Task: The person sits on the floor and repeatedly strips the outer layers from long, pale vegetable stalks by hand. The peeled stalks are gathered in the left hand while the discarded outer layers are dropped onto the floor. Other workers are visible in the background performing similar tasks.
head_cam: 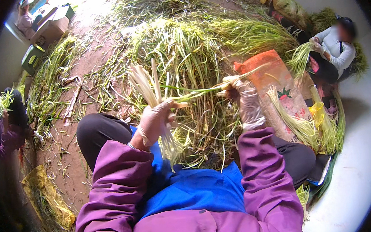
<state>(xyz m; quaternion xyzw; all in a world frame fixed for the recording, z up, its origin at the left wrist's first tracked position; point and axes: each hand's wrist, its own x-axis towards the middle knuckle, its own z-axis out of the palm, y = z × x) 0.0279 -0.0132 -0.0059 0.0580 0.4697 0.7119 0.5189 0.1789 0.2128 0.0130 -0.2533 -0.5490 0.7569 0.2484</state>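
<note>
My left hand (154,120), in a thin pale glove, grips a bundle of whitish leafy stalks (146,86), probably chives or garlic greens. Their pale ends fan out above the fist and thin yellowish leaves hang below it. Opposite it, my right hand (247,101), gloved too, pinches a few yellowish strands (230,81) at its fingertips. A green leaf (193,90) stretches between the two hands. Under them lies a large heap of green and yellow stalks (191,60), reaching up to the blue apron (194,189) over my lap.
At my right, a bundle of pale stalks (293,120) lies on a printed orange-and-white sack (267,73). One person (337,48) sits far right holding greens; another person (2,130) is at left. A green stool (31,59) and cardboard box (51,30) stand upper left.
</note>
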